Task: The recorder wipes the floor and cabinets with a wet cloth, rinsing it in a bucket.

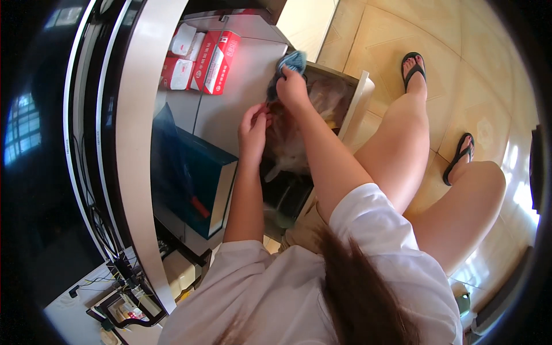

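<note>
My right hand grips a blue striped knitted or cloth item, bunched between thumb and fingers above the far end of an open drawer. Dark fabric hangs from the same grip towards my left hand. That hand is raised at the drawer's inner side, its fingers curled close to the fabric's lower end; whether they pinch anything is unclear. Below both hands, crumpled clear plastic bags fill part of the drawer, partly hidden by my right forearm. A dark flat object lies nearer my body.
Red-and-white tissue packs stand on the shelf beyond a glass pane. A large teal box or book is beside my left forearm. A black television and cables are to the left. Tiled floor lies right.
</note>
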`<state>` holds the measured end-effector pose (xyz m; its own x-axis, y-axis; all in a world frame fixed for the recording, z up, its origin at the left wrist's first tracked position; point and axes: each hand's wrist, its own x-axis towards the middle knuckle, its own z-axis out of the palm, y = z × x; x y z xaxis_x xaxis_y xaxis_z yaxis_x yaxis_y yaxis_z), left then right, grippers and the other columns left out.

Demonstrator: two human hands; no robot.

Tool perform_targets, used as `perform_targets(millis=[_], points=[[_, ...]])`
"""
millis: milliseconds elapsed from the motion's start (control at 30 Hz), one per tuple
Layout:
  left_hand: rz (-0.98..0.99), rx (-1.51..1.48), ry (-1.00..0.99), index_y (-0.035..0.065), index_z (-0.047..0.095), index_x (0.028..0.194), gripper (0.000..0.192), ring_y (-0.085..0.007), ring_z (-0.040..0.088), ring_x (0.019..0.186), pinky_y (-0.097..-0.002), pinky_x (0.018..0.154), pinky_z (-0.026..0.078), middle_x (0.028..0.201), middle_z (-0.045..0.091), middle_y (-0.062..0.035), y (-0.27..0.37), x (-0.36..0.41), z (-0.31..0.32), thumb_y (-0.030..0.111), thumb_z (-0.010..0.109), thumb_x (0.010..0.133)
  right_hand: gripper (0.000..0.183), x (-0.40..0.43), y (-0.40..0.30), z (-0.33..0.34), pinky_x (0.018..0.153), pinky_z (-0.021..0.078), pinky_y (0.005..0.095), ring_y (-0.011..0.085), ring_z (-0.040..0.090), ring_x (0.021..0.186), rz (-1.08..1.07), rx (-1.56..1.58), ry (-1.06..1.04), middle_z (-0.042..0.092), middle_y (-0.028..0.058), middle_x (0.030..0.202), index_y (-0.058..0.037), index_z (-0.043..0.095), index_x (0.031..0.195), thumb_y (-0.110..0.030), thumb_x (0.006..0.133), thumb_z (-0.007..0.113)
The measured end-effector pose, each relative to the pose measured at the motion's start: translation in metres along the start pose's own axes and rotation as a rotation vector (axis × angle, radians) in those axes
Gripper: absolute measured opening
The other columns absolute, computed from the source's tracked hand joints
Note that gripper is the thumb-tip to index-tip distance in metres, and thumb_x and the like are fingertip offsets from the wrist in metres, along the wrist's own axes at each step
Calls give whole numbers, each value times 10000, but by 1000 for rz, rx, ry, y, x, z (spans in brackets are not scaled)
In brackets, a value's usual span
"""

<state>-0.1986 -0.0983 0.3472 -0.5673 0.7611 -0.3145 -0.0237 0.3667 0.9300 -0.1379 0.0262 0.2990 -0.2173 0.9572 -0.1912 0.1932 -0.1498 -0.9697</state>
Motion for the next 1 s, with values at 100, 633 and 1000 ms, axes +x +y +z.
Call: perform_targets(millis=[100,633,1000], points=[[-16,-17,25,-19,512,1209,285,-185,577,981,-304,879,478,1128,576,-114,-17,-11,-12,64,466,941,315,-27,0,4,844,466,433,419,573,967,68,-93,-197,598,293,979,47,606,1024,-21,745,477],[-216,102,12,0,587,1100,260,-187,615,852,-304,784,517,965,621,-114,-22,-103,-60,58,402,927,528,4,-20,1,842,477,409,422,573,999,42,-162,-153,585,311,1052,97,387,1289,-82,802,482],[-309,5,14,3,588,1079,301,-184,613,867,-308,786,515,971,616,-105,-60,-178,-86,11,357,887,417,-59,5,27,839,464,433,411,575,1007,78,-291,-590,599,281,1050,80,581,1025,-264,789,598]])
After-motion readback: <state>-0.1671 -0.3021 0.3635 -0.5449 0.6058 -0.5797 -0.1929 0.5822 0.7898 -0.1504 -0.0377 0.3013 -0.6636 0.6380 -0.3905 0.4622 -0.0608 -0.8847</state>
